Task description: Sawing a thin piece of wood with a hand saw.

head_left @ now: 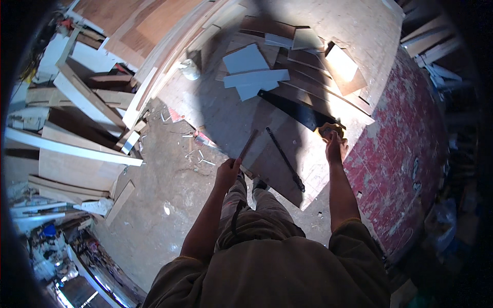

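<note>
My right hand [336, 148] is closed round the yellow-brown handle of a handsaw [292, 111]. Its dark blade points up and left over the wooden work table [226, 123], the tip by some white boards. In my left hand [226, 173], at the table's near left edge, is a thin reddish-brown stick [249, 145] slanting up to the right. Between the two hands lies a long, slim black tool [285, 160], its kind unclear. White board offcuts [246, 61] lie past the saw tip, with brown wood strips [308, 69] beside them.
A whitish container [189, 70] stands at the table's left side. Leaning boards and scrap wood [82, 149] crowd the left. A worn red surface [400, 154] borders the table on the right. Small scraps litter the floor [164, 205].
</note>
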